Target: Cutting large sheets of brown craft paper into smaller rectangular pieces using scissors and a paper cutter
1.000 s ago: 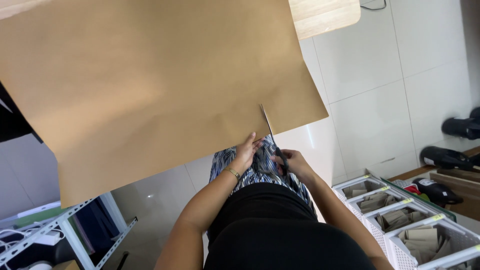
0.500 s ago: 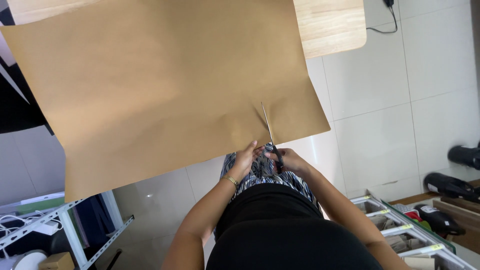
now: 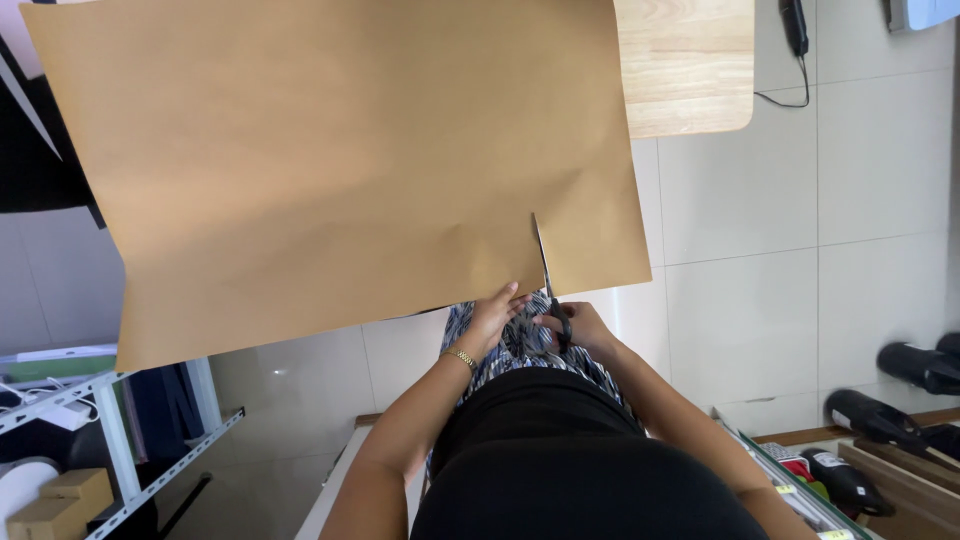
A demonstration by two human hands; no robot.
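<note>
A large sheet of brown kraft paper lies over a wooden table and hangs past its near edge. My left hand pinches the paper's near edge, a gold bracelet on the wrist. My right hand grips the black handles of a pair of scissors. The blades point away from me and sit in a short cut running in from the paper's edge.
White floor tiles spread to the right. A black cable and device lie at the far right. A metal shelf with boxes stands at the lower left. Black shoes and a rack of trays sit at the lower right.
The view has shifted so the paper and table sit lower and more fully in frame. The scissors remain in the cut at the paper's near edge, both hands in the same grip.
</note>
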